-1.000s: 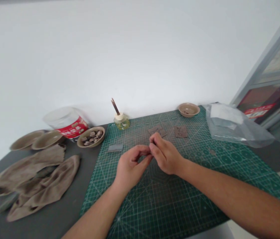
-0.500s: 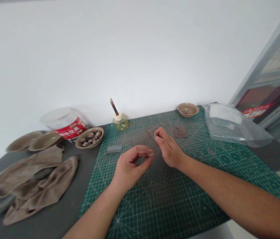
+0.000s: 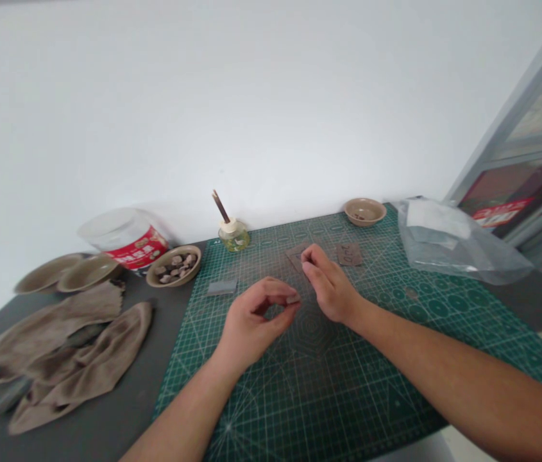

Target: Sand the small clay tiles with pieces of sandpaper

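Over the middle of the green cutting mat, my left hand is closed in a pinch, thumb against forefinger. Whatever sits between those fingertips is too small to make out. My right hand is beside it, a small gap away, with its fingers curled in against the thumb; anything inside them is hidden. Just behind the right hand lies a thin brownish sheet, partly covered by it. A brown square with dark marks lies flat to the right. Left of my hands is a small grey strip.
A bowl of stone-like lumps, a jar with dark sticks and a red-labelled plastic tub stand at the back left. Brown cloths lie left. A shallow bowl and clear plastic bag are back right.
My right hand has shifted very slightly right, away from the left hand. The left hand keeps its pinch in nearly the same place.
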A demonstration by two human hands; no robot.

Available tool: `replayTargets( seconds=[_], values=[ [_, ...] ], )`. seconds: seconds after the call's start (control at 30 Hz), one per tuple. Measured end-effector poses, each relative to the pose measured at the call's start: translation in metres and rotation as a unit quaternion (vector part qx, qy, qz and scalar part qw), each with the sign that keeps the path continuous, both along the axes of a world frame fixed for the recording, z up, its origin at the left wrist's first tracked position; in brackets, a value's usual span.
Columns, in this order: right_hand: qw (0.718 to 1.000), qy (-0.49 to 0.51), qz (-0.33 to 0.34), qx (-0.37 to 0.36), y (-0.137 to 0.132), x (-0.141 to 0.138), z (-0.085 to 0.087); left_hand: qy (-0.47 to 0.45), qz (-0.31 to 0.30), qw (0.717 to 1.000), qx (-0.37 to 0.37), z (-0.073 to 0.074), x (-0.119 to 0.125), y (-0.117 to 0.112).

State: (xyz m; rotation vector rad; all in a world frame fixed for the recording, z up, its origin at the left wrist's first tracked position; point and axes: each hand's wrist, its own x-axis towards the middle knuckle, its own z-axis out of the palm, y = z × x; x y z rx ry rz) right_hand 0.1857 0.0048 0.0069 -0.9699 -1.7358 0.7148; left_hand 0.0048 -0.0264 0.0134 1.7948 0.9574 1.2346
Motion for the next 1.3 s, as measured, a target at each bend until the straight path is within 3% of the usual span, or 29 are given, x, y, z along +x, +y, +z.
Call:
replayTargets(
  seconds=[0.23, 0.4, 0.6, 0.8, 1.1, 1.3],
  values=[
    [1.000, -0.003, 0.006, -0.006, 0.000, 0.001, 0.001, -0.067, -0.049, 0.994, -0.077, 0.001, -0.002, 0.007],
    [1.000, -0.012, 0.005, -0.016, 0.001, 0.001, 0.000, -0.079, -0.018, 0.988, -0.129, -0.001, -0.001, 0.012],
    [0.998, 0.002, 0.010, -0.057, 0.005, 0.000, -0.003, -0.072, 0.008, 0.990, -0.119, -0.008, -0.008, 0.019],
    [0.993, 0.013, 0.049, -0.107, 0.006, -0.003, -0.004, -0.058, 0.010, 0.986, -0.156, -0.009, -0.010, 0.021],
    [0.997, -0.051, 0.055, -0.008, -0.009, -0.014, -0.005, -0.007, 0.046, 0.988, -0.145, -0.005, -0.002, 0.014],
    [0.997, -0.061, 0.040, 0.033, -0.005, -0.015, -0.007, -0.069, 0.047, 0.986, -0.146, -0.006, 0.000, 0.012]
  ],
)
